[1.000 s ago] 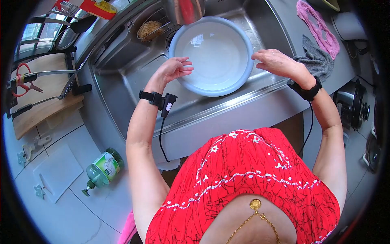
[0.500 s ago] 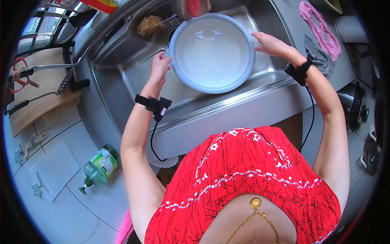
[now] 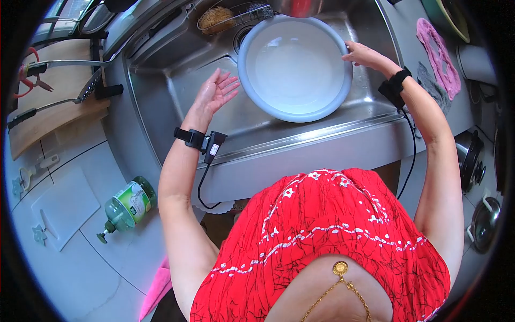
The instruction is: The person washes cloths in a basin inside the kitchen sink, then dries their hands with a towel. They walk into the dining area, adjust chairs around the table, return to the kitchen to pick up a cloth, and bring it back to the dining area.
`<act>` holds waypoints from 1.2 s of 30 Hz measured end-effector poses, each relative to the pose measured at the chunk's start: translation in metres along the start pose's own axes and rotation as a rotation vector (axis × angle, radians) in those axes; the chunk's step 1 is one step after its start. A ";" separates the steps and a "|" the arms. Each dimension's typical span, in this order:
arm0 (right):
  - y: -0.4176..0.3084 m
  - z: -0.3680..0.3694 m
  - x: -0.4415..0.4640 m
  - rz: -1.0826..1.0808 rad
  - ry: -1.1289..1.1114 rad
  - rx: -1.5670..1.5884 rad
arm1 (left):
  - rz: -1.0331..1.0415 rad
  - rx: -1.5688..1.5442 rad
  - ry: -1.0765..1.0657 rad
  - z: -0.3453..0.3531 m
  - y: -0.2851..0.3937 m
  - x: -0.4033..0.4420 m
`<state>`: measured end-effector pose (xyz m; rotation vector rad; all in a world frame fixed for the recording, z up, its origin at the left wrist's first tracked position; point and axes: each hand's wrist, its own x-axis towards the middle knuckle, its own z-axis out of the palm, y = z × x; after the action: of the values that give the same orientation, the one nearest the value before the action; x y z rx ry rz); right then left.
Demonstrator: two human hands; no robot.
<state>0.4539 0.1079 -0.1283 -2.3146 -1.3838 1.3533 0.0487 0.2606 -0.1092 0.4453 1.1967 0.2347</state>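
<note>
A white basin [image 3: 295, 70] with a pale blue rim, holding what looks like clear liquid, rests in the steel sink [image 3: 201, 72]. To the left of the basin, my left hand [image 3: 216, 93] is raised over the sink, empty, palm partly up and fingers spread, apart from the rim. The fingertips of my right hand [image 3: 366, 56] overlap the basin's right rim, thumb and fingers closed around its edge. Each wrist wears a black strap with a cable.
A wire rack with a tan scrubber [image 3: 216, 20] sits at the sink's back, near a metal container [image 3: 300, 6]. Pink cloth [image 3: 440, 59] and grey cloth [image 3: 432, 88] lie right. A green pump bottle [image 3: 130, 204], a cutting board [image 3: 59, 112] and utensils are left.
My left hand has moved away from the rim, and its fingers have spread. My right fingertips now reach onto the right rim. The view has shifted, placing the basin farther right in the picture.
</note>
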 end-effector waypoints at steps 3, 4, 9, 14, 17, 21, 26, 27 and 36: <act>-0.001 0.002 0.001 0.013 0.003 0.023 | 0.010 -0.017 -0.005 -0.007 0.002 -0.002; 0.000 0.002 0.002 0.018 0.000 0.031 | 0.015 -0.016 -0.005 -0.006 0.002 -0.004; 0.002 0.001 0.004 0.039 -0.029 0.146 | 0.002 0.073 -0.002 -0.010 -0.009 0.004; -0.001 0.003 -0.004 0.045 -0.020 0.274 | -0.221 0.435 -0.162 0.015 -0.038 0.010; -0.005 0.006 -0.006 0.047 -0.014 0.274 | -0.151 0.482 -0.109 0.019 -0.044 0.015; -0.005 0.008 -0.013 0.064 -0.044 0.337 | -0.134 0.530 -0.090 0.020 -0.034 -0.001; -0.014 0.008 -0.034 0.072 -0.110 0.435 | -0.091 0.546 -0.094 0.018 -0.019 -0.036; -0.018 0.010 -0.038 0.068 -0.110 0.483 | -0.089 0.561 -0.093 0.013 -0.016 -0.041; -0.064 0.025 -0.064 -0.071 -0.217 0.855 | 0.197 0.457 0.016 -0.007 0.020 -0.138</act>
<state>0.3820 0.0880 -0.0706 -1.5712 -0.6799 1.7490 -0.0062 0.2240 0.0139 0.9643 1.2223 0.1318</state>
